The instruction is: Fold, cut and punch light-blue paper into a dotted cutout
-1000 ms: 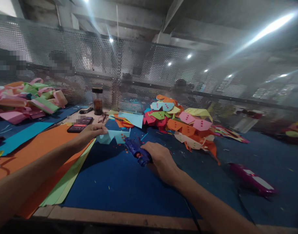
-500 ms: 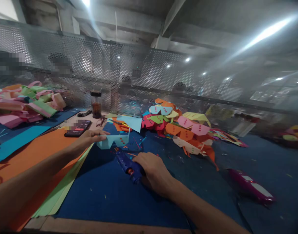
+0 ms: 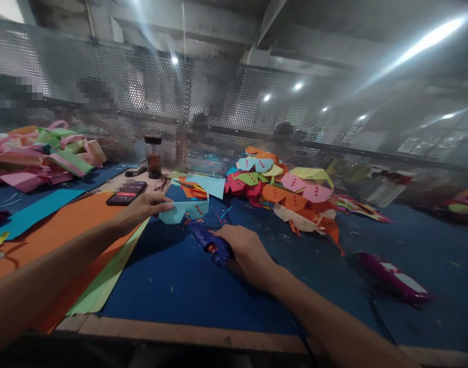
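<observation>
Below the paper cutout [image 3: 185, 209], glue gun [image 3: 210, 244] edged closer.

A perforated metal screen [image 3: 234, 112] ran behind the blue-covered workbench [image 3: 168, 291] with its wooden front edge [image 3: 180, 335], while a bright strip light [image 3: 429, 38] glared beneath grey concrete ceiling beams [image 3: 188, 25].

left hand [image 3: 140, 207] pinches light blue paper piece [image 3: 184, 210] | right hand [image 3: 246, 251] grips blue glue gun [image 3: 207, 241] on counter [image 3: 172, 286] | phone [image 3: 125, 193] just beyond left hand | paper pile [image 3: 291, 197] beyond right hand
</observation>
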A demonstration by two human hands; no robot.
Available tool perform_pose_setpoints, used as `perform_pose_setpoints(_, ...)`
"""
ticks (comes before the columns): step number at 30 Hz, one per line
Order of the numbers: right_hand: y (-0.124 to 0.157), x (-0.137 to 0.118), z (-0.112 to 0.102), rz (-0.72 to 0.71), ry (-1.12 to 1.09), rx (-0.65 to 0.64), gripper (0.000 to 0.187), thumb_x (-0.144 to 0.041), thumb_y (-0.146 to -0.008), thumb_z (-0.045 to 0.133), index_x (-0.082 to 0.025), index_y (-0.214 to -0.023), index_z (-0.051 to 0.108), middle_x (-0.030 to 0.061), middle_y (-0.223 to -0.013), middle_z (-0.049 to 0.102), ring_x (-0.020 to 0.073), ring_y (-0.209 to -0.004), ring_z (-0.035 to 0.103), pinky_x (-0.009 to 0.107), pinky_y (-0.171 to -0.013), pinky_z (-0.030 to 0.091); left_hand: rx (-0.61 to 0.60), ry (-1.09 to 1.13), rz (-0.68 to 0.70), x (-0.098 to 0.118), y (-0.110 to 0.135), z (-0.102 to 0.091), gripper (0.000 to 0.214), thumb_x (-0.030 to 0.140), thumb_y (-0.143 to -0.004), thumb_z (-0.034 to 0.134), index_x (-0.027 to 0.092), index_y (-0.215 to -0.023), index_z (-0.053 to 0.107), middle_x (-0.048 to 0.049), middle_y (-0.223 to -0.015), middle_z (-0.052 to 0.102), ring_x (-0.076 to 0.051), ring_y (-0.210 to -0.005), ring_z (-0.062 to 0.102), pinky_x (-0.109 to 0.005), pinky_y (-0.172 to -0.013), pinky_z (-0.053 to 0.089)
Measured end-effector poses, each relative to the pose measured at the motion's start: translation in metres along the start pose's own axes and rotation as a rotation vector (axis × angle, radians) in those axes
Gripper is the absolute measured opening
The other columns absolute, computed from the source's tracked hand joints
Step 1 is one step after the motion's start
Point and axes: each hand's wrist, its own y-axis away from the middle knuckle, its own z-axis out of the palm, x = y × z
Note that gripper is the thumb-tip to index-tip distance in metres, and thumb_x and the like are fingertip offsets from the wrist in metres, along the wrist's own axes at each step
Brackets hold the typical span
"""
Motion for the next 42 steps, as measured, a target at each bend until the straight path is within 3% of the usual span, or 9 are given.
perform_pose_setpoints(14, 0.000, -0.001, 0.000, -0.008, 0.016, -0.006, 0.023, -0.015, -0.088, 0.061, -0.015, -0.111, 0.063, 0.0087, -0.099, 0.069, 0.0217, -0.085, 0.061, 0.032, -0.075, 0.042, -0.043, 0.163, -0.035, -0.015, -0.006, 0.001, 0.043, 0.045, -0.066, 0.086, 0.017, -0.098, 0.078, -0.0078, -0.093, 0.078, -0.022, -0.083, 0.072, -0.038, -0.083, 0.057)
perform_pose_setpoints(22, -0.001, -0.001, -0.001, -0.009, -0.003, -0.020, 0.030, -0.011, -0.083, 0.062, -0.015, -0.113, 0.062, 0.0087, -0.103, 0.070, 0.0227, -0.089, 0.061, 0.033, -0.077, 0.042, -0.026, 0.094, -0.015, -0.015, -0.006, 0.003, 0.038, 0.043, -0.066, 0.086, 0.019, -0.093, 0.079, -0.0070, -0.090, 0.076, -0.020, -0.076, 0.069, -0.031, -0.070, 0.057)
perform_pose_setpoints(42, -0.002, -0.002, 0.006, -0.003, 0.032, -0.009, 0.025, -0.012, -0.083, 0.062, -0.015, -0.108, 0.061, 0.0100, -0.104, 0.071, 0.0234, -0.089, 0.063, 0.033, -0.078, 0.041, -0.084, 0.057, -0.005, -0.015, -0.003, 0.009, 0.035, 0.041, -0.071, 0.082, 0.019, -0.097, 0.078, -0.0045, -0.085, 0.077, -0.019, -0.075, 0.070, -0.030, -0.072, 0.056)
